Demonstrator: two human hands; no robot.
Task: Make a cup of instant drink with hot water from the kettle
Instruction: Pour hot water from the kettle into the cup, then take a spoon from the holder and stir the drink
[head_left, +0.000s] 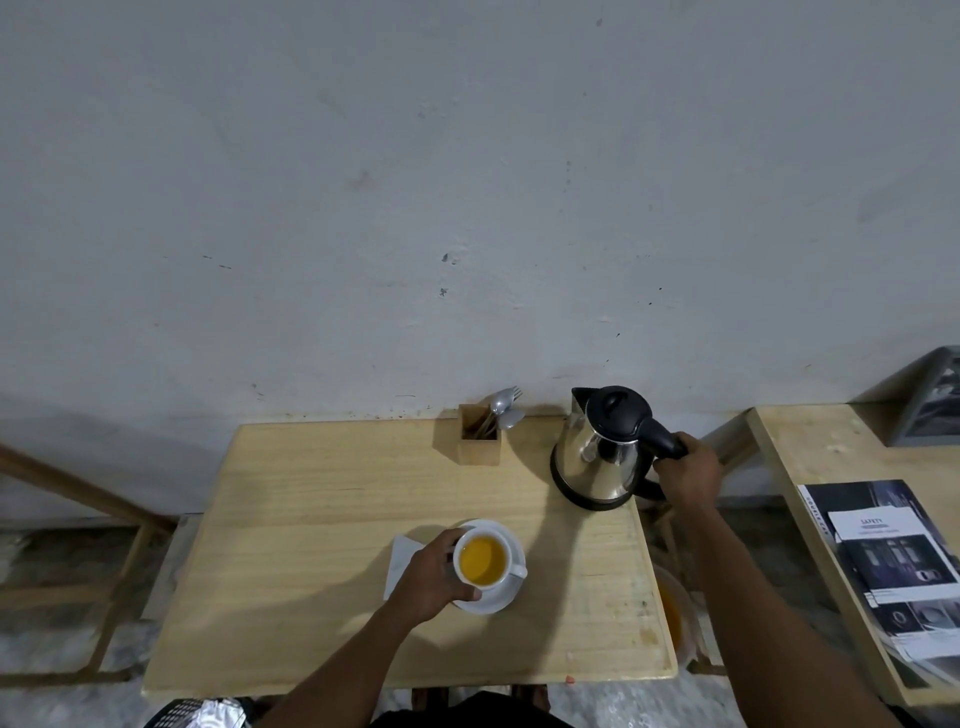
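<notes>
Kettle (602, 457), steel with a black lid, stands upright on its base at the far right corner of the wooden worktop (322, 519), just right of a wooden holder (479, 439) with spoons. The right hand (688, 475) is closed around its black handle. Nearer the front, a white cup (485, 564) full of yellow-orange drink sits on a white saucer (506, 597); the left hand (431, 579) curls around the cup's left side, over a white napkin (402, 558).
</notes>
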